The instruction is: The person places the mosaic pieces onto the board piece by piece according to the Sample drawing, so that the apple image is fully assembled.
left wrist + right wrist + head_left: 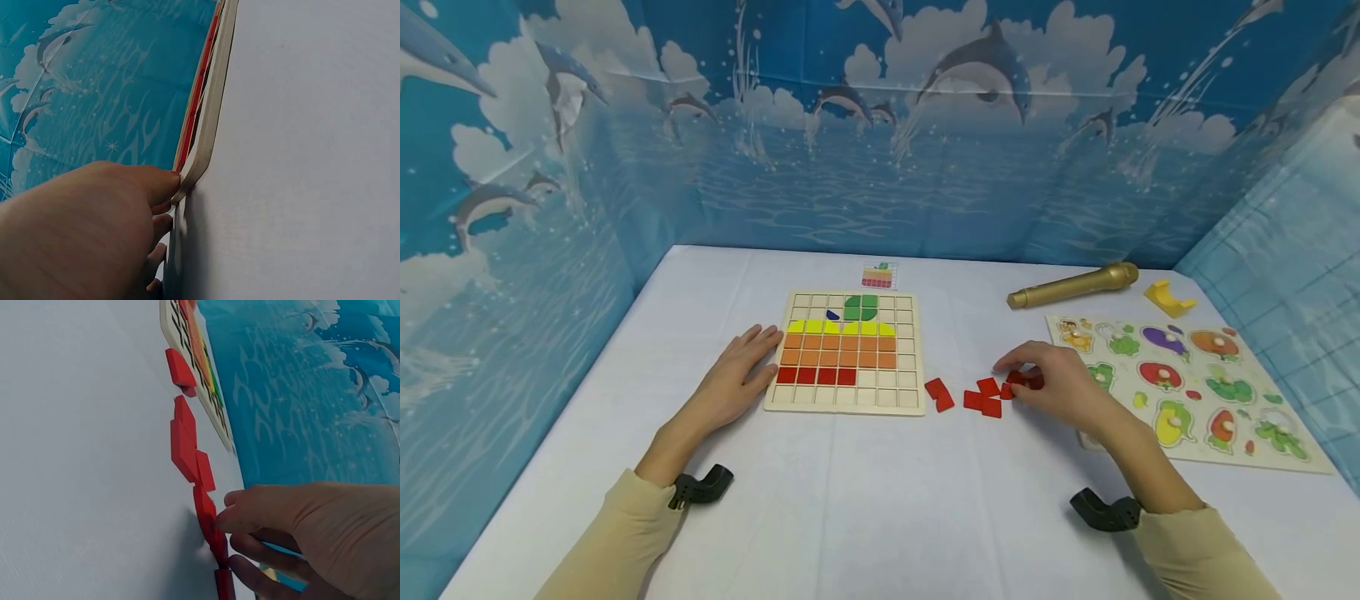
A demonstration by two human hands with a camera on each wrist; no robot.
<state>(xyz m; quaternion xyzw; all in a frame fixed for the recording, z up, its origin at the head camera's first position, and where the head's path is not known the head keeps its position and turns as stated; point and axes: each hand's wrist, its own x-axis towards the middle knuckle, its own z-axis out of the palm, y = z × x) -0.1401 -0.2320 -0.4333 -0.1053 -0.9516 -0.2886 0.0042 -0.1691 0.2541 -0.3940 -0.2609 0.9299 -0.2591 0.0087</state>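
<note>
A wooden grid board [887,402] lies flat in front of me, with rows of coloured tiles forming a picture. Its red row [816,377] fills only the left part of one line. My left hand [730,379] rests at the board's left edge, fingers extended, and in the left wrist view the thumb meets its corner. To the right of the board, several loose red tiles [982,400] are scattered. Over the rightmost of them is my right hand [1060,383], fingers slightly bent; in the right wrist view its fingertips touch red tiles [205,509], some partly hidden behind them.
Behind the board lies a small picture card [879,276] with a similar pattern. A gold microphone [1071,287] and a yellow curved piece [1168,300] sit at the back right. A vegetable puzzle board [1195,433] extends under my right forearm. A dolphin-print curtain [850,192] surrounds the table.
</note>
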